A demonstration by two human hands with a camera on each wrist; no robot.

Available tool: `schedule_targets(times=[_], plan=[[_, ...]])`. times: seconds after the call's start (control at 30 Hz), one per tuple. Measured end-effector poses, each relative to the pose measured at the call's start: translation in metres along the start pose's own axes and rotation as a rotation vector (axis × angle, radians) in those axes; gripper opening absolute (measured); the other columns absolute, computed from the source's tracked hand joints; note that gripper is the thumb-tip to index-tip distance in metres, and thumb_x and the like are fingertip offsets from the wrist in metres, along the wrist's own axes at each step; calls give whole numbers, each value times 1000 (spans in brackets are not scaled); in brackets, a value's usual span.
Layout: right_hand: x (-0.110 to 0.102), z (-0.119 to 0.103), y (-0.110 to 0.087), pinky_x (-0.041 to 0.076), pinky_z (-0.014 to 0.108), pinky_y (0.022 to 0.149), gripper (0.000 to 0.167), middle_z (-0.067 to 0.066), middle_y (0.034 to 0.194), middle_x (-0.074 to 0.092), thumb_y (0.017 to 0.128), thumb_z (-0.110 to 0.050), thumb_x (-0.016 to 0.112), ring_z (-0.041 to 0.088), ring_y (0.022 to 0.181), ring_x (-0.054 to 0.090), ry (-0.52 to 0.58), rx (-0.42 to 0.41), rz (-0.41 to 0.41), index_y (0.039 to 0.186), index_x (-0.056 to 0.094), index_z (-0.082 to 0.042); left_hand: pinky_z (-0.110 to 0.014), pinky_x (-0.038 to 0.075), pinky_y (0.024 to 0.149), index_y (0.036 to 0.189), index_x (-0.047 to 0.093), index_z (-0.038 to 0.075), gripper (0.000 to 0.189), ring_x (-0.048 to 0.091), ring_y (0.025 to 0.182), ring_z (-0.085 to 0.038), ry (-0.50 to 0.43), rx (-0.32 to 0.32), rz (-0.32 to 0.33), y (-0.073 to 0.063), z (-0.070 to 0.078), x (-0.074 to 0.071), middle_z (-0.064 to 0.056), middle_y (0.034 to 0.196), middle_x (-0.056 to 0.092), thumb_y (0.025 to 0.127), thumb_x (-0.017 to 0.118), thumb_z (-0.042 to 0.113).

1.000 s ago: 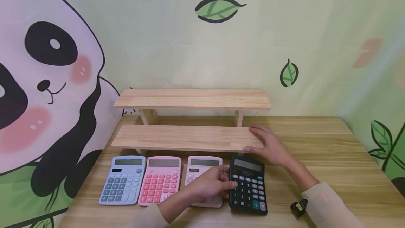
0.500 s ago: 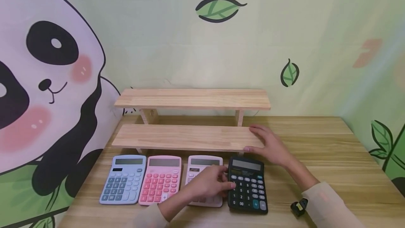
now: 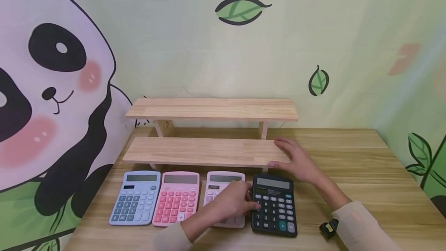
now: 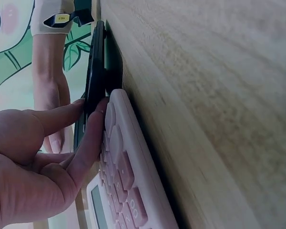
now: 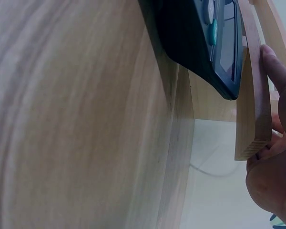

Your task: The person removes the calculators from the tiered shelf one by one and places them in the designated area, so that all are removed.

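My left hand [image 3: 234, 201] pinches the left edge of a black calculator [image 3: 274, 214], thumb on its keys and fingers under the edge. In the left wrist view that calculator [image 4: 96, 62] appears edge-on, tilted off the table. My right hand [image 3: 299, 161] grips the right end of the lower shelf board [image 3: 205, 151] of a wooden stand, thumb at its front edge. Partly hidden under my left forearm is a pale pink calculator [image 3: 228, 177]. Left of it lie a pink calculator [image 3: 181, 189] and a blue calculator [image 3: 137, 193], keys up.
The stand's upper board [image 3: 212, 109] rises behind the lower one, near the panda-printed backdrop [image 3: 174, 49]. Beside my right sleeve is a small black object with a yellow label [image 3: 329, 228]. Wood-grain table [image 3: 359, 173] extends to the right.
The black calculator has shifted slightly right and turned a little, with my left hand moving along with it. My right hand stays on the lower board.
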State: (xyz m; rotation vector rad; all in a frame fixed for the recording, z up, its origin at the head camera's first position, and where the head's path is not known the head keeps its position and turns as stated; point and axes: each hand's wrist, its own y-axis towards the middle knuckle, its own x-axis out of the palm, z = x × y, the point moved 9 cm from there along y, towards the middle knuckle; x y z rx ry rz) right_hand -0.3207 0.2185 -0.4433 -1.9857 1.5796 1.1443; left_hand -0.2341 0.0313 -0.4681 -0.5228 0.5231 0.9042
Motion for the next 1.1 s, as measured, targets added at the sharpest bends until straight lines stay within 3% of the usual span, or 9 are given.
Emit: schedule_targets(times=[0.23, 0.5, 0.67, 0.83, 0.93, 1.1], plan=[[-2, 0, -1, 29, 65, 122, 87, 19, 163, 42, 89, -51, 84, 45, 151, 36, 4, 4, 1, 154, 52, -3, -25, 53, 50, 104, 71, -1, 26, 68, 55, -15, 9, 15, -11, 5, 7, 4, -1, 68, 72, 86, 88, 8], [5, -5, 4, 30, 66, 121, 86, 21, 162, 42, 89, -50, 84, 46, 150, 36, 17, -13, -11, 153, 53, -2, -26, 52, 51, 96, 70, 1, 21, 70, 54, -20, 3, -58, -41, 4, 1, 6, -4, 64, 69, 86, 88, 7], [5, -5, 7, 28, 66, 122, 84, 21, 162, 42, 90, -48, 84, 46, 151, 35, 30, -35, -2, 153, 53, -1, -26, 49, 58, 97, 71, 7, 22, 66, 56, -16, 42, -61, -49, -3, 4, -1, -2, 65, 70, 92, 84, 23], [0, 3, 2, 27, 68, 121, 83, 21, 163, 42, 91, -50, 82, 47, 152, 33, 16, -29, 5, 153, 53, -4, -29, 54, 69, 123, 70, -2, 54, 65, 66, -12, 134, -59, -52, -11, 13, -7, 3, 68, 71, 97, 77, 45], [-5, 4, -2, 28, 69, 121, 84, 22, 163, 42, 92, -52, 81, 48, 151, 34, -24, -40, 0, 154, 53, -3, -31, 58, 78, 141, 61, -2, 70, 69, 80, -8, 169, -26, -80, -18, 22, -13, 4, 84, 76, 97, 75, 51], [-17, -4, -8, 28, 69, 120, 82, 27, 161, 44, 96, -49, 77, 50, 148, 37, -78, -90, -32, 154, 50, 2, -26, 59, 80, 151, 55, 7, 76, 70, 94, -5, 202, 36, -96, -35, 39, -36, 3, 113, 76, 96, 75, 54]])
